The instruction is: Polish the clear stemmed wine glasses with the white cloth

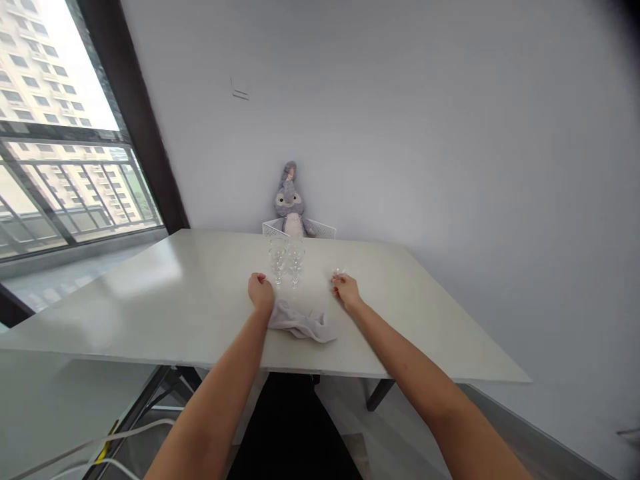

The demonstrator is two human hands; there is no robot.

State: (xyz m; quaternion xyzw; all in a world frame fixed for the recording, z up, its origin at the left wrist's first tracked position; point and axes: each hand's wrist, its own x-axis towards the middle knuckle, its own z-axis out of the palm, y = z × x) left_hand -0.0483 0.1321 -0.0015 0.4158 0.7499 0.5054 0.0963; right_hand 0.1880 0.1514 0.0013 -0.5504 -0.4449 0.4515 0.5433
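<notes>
The right hand [346,289] pinches a glass [339,272], probably to steady it, while the left hand [261,291] curls beside the cloth [303,323], grip unclear.

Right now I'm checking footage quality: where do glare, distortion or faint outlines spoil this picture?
Head view: light from the window glares on the table at left; head view: the dark window frame slants, probably wide-angle stretch; head view: the clear glasses look faint, the item at the right hand fainter.

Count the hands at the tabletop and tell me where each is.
2: the left hand, left of the stemmed glasses; and the right hand, right of them, at a clear glass object.
</notes>
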